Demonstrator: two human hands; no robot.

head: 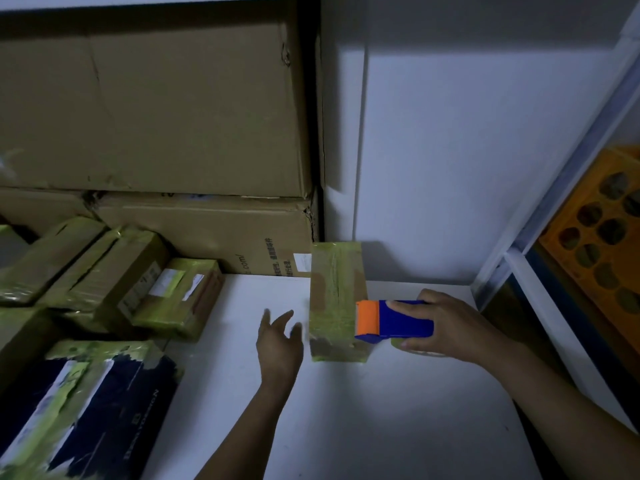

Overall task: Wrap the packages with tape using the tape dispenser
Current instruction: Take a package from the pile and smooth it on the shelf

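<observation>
Standing on the table [346, 427], the taped package [337, 299] is touched on its right by the tape dispenser [398, 327] gripped in the right hand [453, 327]; the open left hand [280, 344], just left of it, should be braced against it, keeping tape taut.

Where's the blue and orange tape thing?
In the head view, right of centre: the right hand grips the tape dispenser, orange end at the taped box's right edge.

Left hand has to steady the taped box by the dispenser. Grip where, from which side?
Probably its long left face, approached from the left: the box lies lengthwise away from the camera, that side is free, and the right hand holds the tape dispenser at its right edge.
</observation>
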